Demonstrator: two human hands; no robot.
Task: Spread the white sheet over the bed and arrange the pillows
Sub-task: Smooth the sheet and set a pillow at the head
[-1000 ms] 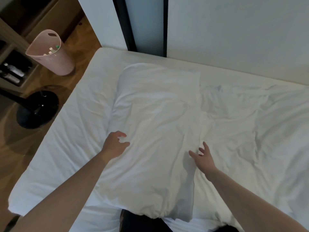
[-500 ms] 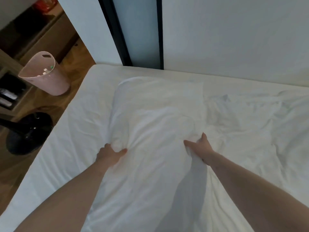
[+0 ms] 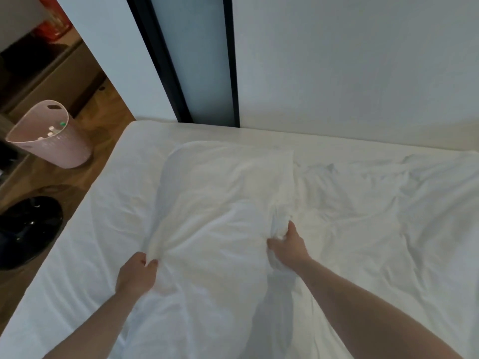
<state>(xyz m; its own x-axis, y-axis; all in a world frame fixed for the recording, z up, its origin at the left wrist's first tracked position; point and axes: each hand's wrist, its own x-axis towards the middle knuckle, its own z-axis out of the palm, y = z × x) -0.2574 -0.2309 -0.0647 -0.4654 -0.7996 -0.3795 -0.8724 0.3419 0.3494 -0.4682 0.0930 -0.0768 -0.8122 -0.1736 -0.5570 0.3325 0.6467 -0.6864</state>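
A white pillow point(image 3: 223, 193) lies lengthwise on the bed, its far end toward the wall. My left hand point(image 3: 137, 274) pinches the pillow's left edge, fingers closed on the fabric. On the pillow's right edge, my right hand point(image 3: 287, 243) grips a bunched fold of the case. The white sheet point(image 3: 375, 216) covers the bed point(image 3: 103, 229) and is wrinkled, mostly to the right of the pillow.
A pink laundry basket point(image 3: 51, 136) stands on the wooden floor left of the bed. A black round base point(image 3: 26, 229) sits nearer on the floor. The white wall point(image 3: 350, 60) and a dark-framed panel point(image 3: 197, 60) run along the bed's far side.
Both hands went from open above the pillow to gripping its two side edges. The pillow's sides are now bunched and pushed toward the wall.
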